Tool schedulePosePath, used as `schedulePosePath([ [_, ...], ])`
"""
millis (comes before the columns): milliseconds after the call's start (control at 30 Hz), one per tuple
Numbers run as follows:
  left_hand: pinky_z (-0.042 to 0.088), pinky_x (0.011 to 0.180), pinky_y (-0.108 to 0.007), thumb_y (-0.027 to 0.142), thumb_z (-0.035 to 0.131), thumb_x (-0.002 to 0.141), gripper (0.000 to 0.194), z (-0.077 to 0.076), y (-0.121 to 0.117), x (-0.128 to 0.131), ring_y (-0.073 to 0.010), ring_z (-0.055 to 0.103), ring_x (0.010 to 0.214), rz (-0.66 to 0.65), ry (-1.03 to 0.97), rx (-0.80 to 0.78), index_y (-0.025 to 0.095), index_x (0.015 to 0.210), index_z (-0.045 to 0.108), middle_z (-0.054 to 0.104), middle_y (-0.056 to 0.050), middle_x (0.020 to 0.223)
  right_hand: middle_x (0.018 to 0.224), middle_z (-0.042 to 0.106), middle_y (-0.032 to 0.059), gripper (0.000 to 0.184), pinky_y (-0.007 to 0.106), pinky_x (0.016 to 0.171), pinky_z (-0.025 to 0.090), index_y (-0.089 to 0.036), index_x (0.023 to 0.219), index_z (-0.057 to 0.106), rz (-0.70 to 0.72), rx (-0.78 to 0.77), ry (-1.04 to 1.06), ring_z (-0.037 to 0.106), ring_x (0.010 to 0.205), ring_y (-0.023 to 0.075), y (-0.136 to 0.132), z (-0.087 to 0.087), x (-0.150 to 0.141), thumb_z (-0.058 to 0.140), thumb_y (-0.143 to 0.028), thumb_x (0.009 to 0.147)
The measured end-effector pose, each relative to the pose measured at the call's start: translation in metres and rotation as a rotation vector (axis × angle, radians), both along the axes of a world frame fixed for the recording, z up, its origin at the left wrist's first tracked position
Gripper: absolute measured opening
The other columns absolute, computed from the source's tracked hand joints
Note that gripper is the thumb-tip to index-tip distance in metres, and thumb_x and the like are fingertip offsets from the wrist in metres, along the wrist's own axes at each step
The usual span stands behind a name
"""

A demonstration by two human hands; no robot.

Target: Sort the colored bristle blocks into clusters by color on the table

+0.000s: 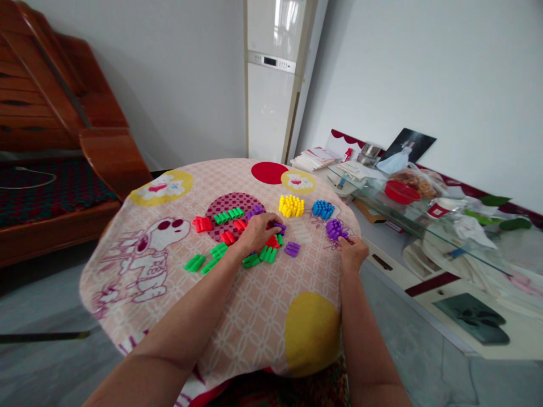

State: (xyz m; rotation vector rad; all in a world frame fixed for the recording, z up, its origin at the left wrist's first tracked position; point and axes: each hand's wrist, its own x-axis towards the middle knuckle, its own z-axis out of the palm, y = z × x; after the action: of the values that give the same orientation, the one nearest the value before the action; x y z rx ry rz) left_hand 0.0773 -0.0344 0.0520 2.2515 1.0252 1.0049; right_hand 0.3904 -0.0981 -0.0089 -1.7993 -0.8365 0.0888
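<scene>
My left hand point(259, 232) reaches over the middle of the round table, its fingers bent and closed at a small purple plastic piece point(280, 228). At the table's right edge my right hand point(353, 252) pinches a purple piece at the near side of a purple cluster point(335, 228). Behind it sit a blue cluster point(323, 209) and a yellow cluster point(291, 206) of small upright pieces. Around my left hand lie green pieces point(228, 215), red pieces point(202, 224) and a separate purple group point(292, 249). The left palm hides part of the pile.
A patterned cloth point(250, 305) covers the table. To the right is a glass-topped cabinet point(428, 220) with papers, a red bowl point(401, 192) and a paper cup point(441, 208). A wooden bench point(102, 152) stands left; a tall white air conditioner point(271, 107) is behind.
</scene>
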Motion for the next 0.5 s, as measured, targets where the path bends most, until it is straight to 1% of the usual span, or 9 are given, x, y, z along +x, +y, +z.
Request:
schedulePosePath([
  [100,0.053,0.076,-0.027,0.020,0.066,0.081,0.016,-0.001,-0.001,0.001,-0.0168,0.067,0.080,0.000,-0.001,-0.008,0.017,0.096,0.072,0.074,-0.004,0.090,0.064,0.072,0.0066,0.029,0.030,0.055,0.051,-0.014,0.081,0.076,0.038,0.004,0.036,0.068,0.056,0.0233,0.001,-0.003,0.001,0.070,-0.036,0.064],
  [233,0.053,0.077,-0.027,0.019,0.066,0.080,0.017,0.000,-0.002,0.003,-0.0169,0.068,0.081,-0.012,-0.009,-0.034,0.017,0.095,0.072,0.075,-0.004,0.090,0.064,0.071,0.0054,0.024,0.030,0.059,0.051,-0.016,0.079,0.075,0.050,-0.014,-0.057,0.068,0.062,0.0232,0.000,-0.005,0.001,0.067,-0.034,0.066],
  [300,0.054,0.078,-0.027,0.018,0.064,0.080,0.018,-0.001,-0.001,0.004,-0.0164,0.068,0.081,-0.023,-0.020,-0.050,0.017,0.096,0.072,0.075,-0.004,0.091,0.062,0.070,0.0041,0.022,0.030,0.061,0.051,-0.016,0.079,0.075,0.027,-0.007,-0.103,0.067,0.063,0.0226,-0.001,-0.003,0.000,0.064,-0.034,0.069],
  [367,0.054,0.078,-0.027,0.016,0.063,0.080,0.019,-0.002,-0.001,0.005,-0.0157,0.068,0.080,-0.040,-0.038,-0.075,0.017,0.097,0.072,0.076,-0.003,0.092,0.063,0.070,0.0042,0.023,0.031,0.064,0.051,-0.017,0.081,0.074,-0.020,0.036,-0.154,0.066,0.064,0.0221,-0.004,0.001,-0.004,0.060,-0.034,0.073],
  [433,0.054,0.076,-0.026,0.015,0.062,0.079,0.021,-0.004,0.000,0.006,-0.0153,0.069,0.079,-0.060,-0.064,-0.109,0.017,0.098,0.072,0.076,-0.004,0.091,0.070,0.072,0.0061,0.026,0.031,0.069,0.052,-0.017,0.084,0.074,-0.045,0.103,-0.208,0.065,0.068,0.0219,-0.009,0.006,-0.012,0.055,-0.034,0.077],
  [500,0.054,0.073,-0.025,0.016,0.062,0.079,0.021,-0.006,-0.001,0.007,-0.0153,0.069,0.078,-0.086,-0.099,-0.147,0.016,0.098,0.071,0.076,-0.004,0.089,0.078,0.074,0.0083,0.029,0.032,0.073,0.052,-0.016,0.086,0.073,0.020,0.157,-0.248,0.066,0.072,0.0219,-0.013,0.012,-0.026,0.051,-0.035,0.081],
])
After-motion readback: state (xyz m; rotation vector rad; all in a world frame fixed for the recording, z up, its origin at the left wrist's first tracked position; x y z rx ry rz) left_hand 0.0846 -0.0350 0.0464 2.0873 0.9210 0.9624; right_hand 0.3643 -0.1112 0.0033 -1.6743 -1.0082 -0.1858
